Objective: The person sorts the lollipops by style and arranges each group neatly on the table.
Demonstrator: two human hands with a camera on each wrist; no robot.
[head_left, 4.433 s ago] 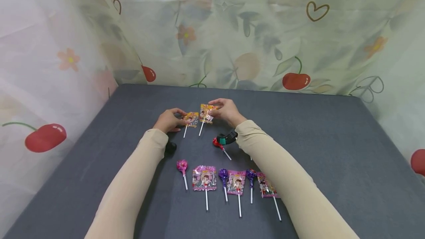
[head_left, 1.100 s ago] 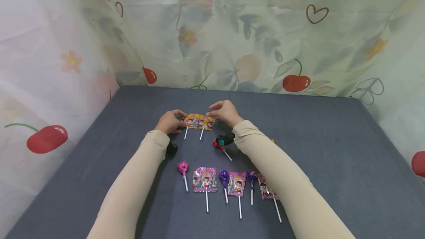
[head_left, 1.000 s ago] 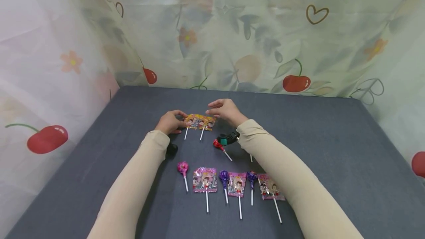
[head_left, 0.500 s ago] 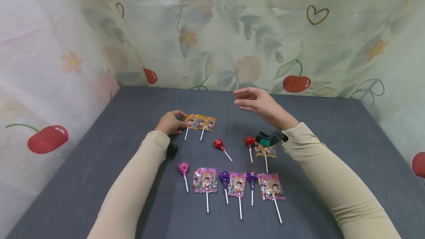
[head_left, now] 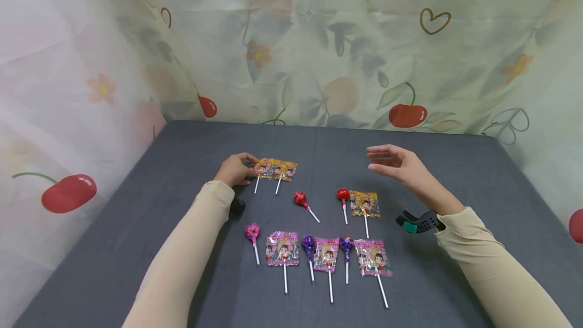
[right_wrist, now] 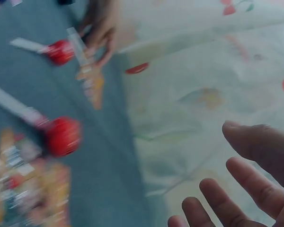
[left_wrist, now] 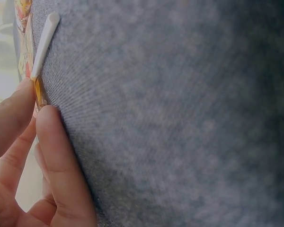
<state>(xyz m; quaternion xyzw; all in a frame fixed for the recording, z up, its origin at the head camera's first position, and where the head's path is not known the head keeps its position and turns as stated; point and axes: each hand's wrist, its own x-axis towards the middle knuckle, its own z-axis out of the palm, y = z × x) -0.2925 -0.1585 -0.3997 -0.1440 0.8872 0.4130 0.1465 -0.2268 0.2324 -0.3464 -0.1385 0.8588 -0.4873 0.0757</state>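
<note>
My left hand (head_left: 234, 169) is at the far left of the table. In the left wrist view its thumb and a finger pinch the wrapper edge of a lollipop in a flat yellow wrapper (left_wrist: 39, 90). A second yellow-wrapped lollipop (head_left: 285, 170) lies right beside it, the wrappers meeting. My right hand (head_left: 396, 163) hovers over the right side, fingers loosely extended, holding nothing. Nearest to it lie another yellow-wrapped lollipop (head_left: 364, 203) and a round red lollipop (head_left: 343, 195). One more red lollipop (head_left: 300, 198) lies tilted between the two groups.
Along the front lie a round pink lollipop (head_left: 251, 231), two purple ones, one of them the left purple lollipop (head_left: 308, 243), and three flat pink-wrapped lollipops, including the leftmost pink packet (head_left: 282, 248). Behind the dark table (head_left: 437, 186) hangs a printed curtain (head_left: 309, 54).
My right hand laid the second yellow-wrapped lollipop beside the first, let go, and swung right, uncovering the red and yellow-wrapped lollipops there. My left hand stayed in place.
</note>
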